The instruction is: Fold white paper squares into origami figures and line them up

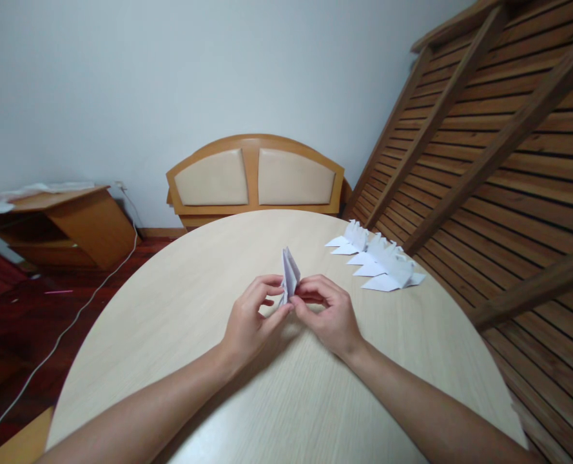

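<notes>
A piece of folded white paper (pixel 290 270) stands upright between my hands above the middle of the round table, its narrow point upward. My left hand (pixel 257 309) pinches its lower left side between thumb and fingers. On the lower right side, my right hand (pixel 329 312) grips the same paper, and the two thumb tips come close together at its base. My fingers hide part of the lower folds. Several finished-looking white paper cranes (pixel 387 264) sit in a row at the right of the table, apart from my hands.
The pale round wooden table (pixel 180 309) lies under my forearms. A slatted wooden frame (pixel 508 161) leans along the right side. Behind the table stands a padded headboard (pixel 254 209). At left are a wooden desk (pixel 93 225) and a white cable (pixel 80 312) on the floor.
</notes>
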The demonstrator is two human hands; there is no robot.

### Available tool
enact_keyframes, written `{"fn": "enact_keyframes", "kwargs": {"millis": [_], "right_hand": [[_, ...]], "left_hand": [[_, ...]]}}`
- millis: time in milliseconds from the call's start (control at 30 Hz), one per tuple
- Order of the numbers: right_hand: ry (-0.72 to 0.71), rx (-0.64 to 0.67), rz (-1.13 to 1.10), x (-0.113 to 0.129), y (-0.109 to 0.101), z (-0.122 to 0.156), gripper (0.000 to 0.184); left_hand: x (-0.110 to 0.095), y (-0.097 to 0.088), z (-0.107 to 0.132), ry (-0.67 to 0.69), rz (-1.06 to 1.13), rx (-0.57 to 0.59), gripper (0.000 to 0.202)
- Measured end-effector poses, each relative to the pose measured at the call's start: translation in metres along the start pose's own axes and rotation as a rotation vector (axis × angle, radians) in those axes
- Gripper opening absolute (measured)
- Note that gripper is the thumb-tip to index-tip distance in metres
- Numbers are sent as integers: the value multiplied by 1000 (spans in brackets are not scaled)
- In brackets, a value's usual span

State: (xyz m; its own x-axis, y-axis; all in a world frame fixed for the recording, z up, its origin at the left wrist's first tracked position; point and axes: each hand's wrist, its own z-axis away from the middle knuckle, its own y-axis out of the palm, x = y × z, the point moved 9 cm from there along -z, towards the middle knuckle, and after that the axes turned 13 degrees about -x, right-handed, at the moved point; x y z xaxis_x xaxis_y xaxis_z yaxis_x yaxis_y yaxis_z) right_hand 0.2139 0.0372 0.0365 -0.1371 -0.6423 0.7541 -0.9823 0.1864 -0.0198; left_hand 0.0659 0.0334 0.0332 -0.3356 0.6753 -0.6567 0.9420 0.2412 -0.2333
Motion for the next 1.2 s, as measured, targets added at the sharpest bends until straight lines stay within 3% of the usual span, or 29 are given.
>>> {"fn": "enact_keyframes", "kwargs": {"millis": [267,500,600,800,867,1033,1200], "right_hand": [[3,-3,27,-3,-3,-3,12],[32,64,42,-9,2,-2,10],[121,66,-18,-21,2,-1,7],[330,6,-185,-43,2,3,29],[342,4,-201,-44,2,3,35],[364,116,-192,-42,12,5,24],[393,160,-248,-39,16,5,24]], "left_hand": [[-10,3,4,69,30,36,11],[3,-1,-1,-134,94,21,16],[15,-1,-1,-221,158,10,17],[35,3,3,-448,287,-24,25],[36,6,3,-472,300,3,28],[37,12,-1,-496,342,63,35],[37,13,-2,-527,386,97,37]]}}
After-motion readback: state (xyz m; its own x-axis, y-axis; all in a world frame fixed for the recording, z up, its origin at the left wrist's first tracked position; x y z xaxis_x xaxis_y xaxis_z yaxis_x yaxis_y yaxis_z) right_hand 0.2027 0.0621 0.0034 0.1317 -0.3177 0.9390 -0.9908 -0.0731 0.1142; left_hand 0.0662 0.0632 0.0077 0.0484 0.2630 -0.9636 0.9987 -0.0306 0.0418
